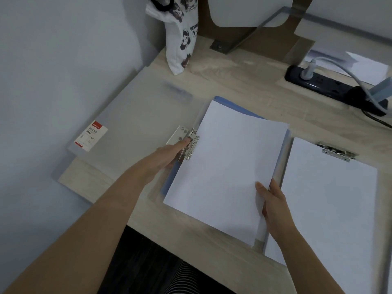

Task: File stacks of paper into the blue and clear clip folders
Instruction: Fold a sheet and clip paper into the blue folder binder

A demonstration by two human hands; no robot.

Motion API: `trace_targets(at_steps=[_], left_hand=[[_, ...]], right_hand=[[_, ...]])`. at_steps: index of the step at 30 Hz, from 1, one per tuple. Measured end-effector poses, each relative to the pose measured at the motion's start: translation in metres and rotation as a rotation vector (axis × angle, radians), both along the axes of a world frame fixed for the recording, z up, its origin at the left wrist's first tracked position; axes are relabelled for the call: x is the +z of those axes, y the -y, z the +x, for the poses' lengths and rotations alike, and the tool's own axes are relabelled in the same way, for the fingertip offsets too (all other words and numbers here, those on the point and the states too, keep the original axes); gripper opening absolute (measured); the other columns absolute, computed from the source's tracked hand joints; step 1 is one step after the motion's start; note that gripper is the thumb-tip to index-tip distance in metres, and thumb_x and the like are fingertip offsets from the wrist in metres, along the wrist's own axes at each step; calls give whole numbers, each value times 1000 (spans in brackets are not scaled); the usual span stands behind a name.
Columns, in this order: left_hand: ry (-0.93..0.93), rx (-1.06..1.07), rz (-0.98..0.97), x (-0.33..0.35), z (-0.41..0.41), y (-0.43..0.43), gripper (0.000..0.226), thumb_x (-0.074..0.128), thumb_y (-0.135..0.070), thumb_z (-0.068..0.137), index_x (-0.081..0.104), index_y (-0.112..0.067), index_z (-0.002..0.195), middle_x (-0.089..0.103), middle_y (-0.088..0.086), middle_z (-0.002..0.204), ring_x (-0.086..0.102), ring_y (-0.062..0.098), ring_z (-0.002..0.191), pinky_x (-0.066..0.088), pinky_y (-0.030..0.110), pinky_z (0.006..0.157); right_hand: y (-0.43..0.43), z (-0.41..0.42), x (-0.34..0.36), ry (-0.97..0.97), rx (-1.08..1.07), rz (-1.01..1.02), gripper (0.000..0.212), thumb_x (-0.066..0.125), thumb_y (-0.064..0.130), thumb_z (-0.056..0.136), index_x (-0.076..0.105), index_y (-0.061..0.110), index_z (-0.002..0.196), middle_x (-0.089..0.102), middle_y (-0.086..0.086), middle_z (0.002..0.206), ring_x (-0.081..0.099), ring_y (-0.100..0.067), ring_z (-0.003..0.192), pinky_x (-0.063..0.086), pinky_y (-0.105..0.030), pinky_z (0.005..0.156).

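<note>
From the head view, your left hand (169,154) is at the metal clip (192,145) on the left edge of the blue folder (244,110), fingers curled together with the fingertips pressing on the lever; whether the clip is fully lifted is hard to tell. Your right hand (273,205) pinches the lower right edge of the paper stack (224,166), thumb on top and the other fingers underneath, so the stack sits tilted over the blue folder with its left edge just at the clip. The clear folder (127,126) lies open to the left, its cover flat on the desk (244,79). A second sheaf (331,198) already sits under its own clip (337,151) to your right.

The risk, as I judge it, is the clip snapping down before the sheets are squared up: the stack is skewed against the folder, so it would be clamped crooked or with only some pages caught. A loose pinch on one edge could also let the lower sheets fan out or slide toward the desk's front edge.

The underside of the stack and your right fingers beneath it are hidden. The folder beneath the right-hand sheaf is cut off by the frame, so its colour is unclear. The far part of the clear folder is blurred.
</note>
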State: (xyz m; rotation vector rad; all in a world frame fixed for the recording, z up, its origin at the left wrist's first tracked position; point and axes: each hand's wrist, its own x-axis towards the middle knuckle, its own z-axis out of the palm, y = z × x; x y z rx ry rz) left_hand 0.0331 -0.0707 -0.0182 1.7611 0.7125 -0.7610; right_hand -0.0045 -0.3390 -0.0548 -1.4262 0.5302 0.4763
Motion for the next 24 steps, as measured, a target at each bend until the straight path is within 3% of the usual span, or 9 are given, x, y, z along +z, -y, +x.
trace_targets(at_steps=[3,4,8,12,17,20,24], left_hand=[[34,18,-91,1,-2,0,42,43,-57,88,57,-21,102,56,-2,104,50,13,97,40,24,87],[43,25,-115,1,-2,-1,36,43,-52,90,60,-22,100,59,-2,100,52,13,95,40,23,86],[-6,78,-193,2,-7,-4,48,49,-57,85,61,-21,116,65,-2,114,61,13,105,46,22,78],[-95,70,-253,3,-10,-6,49,47,-62,82,54,-25,113,65,-9,103,63,5,94,45,20,73],[-18,135,-341,0,-19,-6,30,53,-39,90,63,-24,113,72,-9,107,68,2,94,51,14,69],[40,188,-320,-7,-23,-4,30,55,-30,91,66,-13,113,72,0,110,68,14,101,51,22,80],[127,272,-238,-15,-24,2,26,58,-17,90,64,2,106,71,7,101,67,16,89,53,16,72]], right_hand=[[1,0,0,-7,3,-4,26,47,13,94,61,32,103,66,3,115,61,-19,109,46,-40,98],[1,0,0,-6,4,-1,26,47,13,94,61,32,104,66,2,116,61,-19,109,46,-40,97],[0,0,2,-3,8,-13,27,46,12,94,61,33,102,66,4,113,62,-15,105,47,-36,95],[0,0,1,3,-1,-27,27,46,12,94,60,31,107,66,1,117,61,-20,109,44,-44,101],[1,-1,-1,4,1,-36,27,46,12,94,60,31,108,65,-1,119,60,-22,111,42,-48,103],[2,-1,-3,1,1,-39,28,47,13,93,62,34,104,66,0,118,59,-23,113,40,-50,105],[2,-2,-5,-6,-2,-40,27,47,15,93,62,35,106,65,1,120,58,-23,115,39,-51,105]])
